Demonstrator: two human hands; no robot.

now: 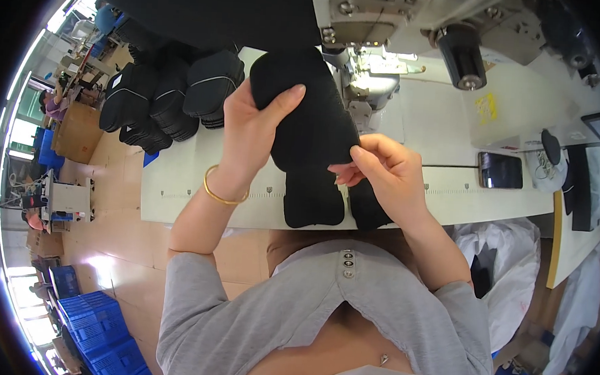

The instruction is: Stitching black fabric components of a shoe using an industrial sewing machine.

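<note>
A black rounded fabric pad (304,113) is held up over the white sewing table (245,201), close to the sewing machine's needle area (370,79). My left hand (252,120) grips its left side, thumb on top and the other fingers hidden beneath. At the pad's right edge, my right hand (386,168) pinches the lower corner between thumb and forefinger. Two more black fabric pieces, one left (315,200) and one right (369,208), show below it at the table's front edge; whether they join the held pad is hidden.
Tied stacks of black pads (214,84) stand at the table's left. A phone (500,171) lies to the right, near a small thread-strewn dish (544,166). White cloth or bagging (513,256) hangs below the right side. Blue crates (99,326) sit on the floor at left.
</note>
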